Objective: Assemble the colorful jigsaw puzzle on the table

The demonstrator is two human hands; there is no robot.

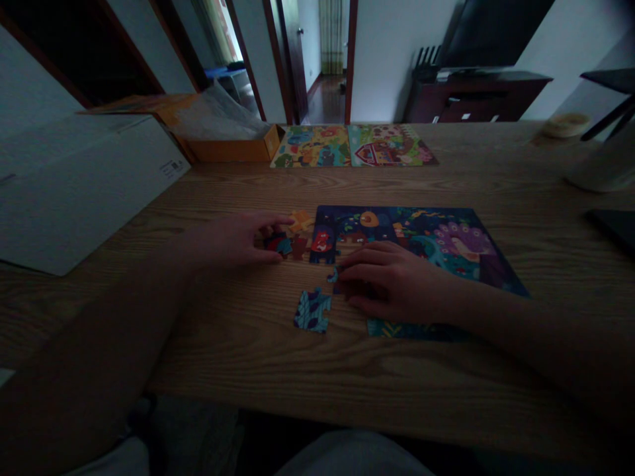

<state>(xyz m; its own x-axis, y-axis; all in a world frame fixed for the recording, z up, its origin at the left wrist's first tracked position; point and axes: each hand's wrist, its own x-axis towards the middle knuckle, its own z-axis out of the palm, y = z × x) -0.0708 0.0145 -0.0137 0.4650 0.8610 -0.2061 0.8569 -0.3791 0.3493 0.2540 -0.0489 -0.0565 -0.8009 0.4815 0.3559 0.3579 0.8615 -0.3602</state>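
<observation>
Head view, left to right: a white cardboard carton (89, 192) lay at the left edge of the wooden table (317, 192). Its small printed label (173, 168) was too small to read. Beyond the carton stood an orange box (228, 151) holding clear plastic wrap (213, 116). Two assembled picture puzzles (311, 147) lay side by side along the far table edge, just right of the box.

The left hand (228, 241) was curled, with thumb and fingers pinching a dark blue puzzle piece (278, 244). An orange puzzle piece (300, 221) and a red-brown puzzle piece (299, 248) lay just beside that hand, at the left edge of a part-built peacock puzzle (411, 244). A loose leaf-patterned puzzle piece (312, 311) lay apart on the wood, nearer the person.

The right hand (391, 281) lay over the near side of the peacock puzzle, fingers close together and slightly curved. Its fingertips (347, 264) were beside a small blue puzzle piece (332, 275). Whether that hand was pinching anything could not be determined. A teal section of puzzle (411, 329) lay just below it.

Further right were a tan round dish (565, 124) and a dark flat slab (615, 228). A dark wooden cabinet (476, 99) stood behind the table, with a television (496, 33) on top.
</observation>
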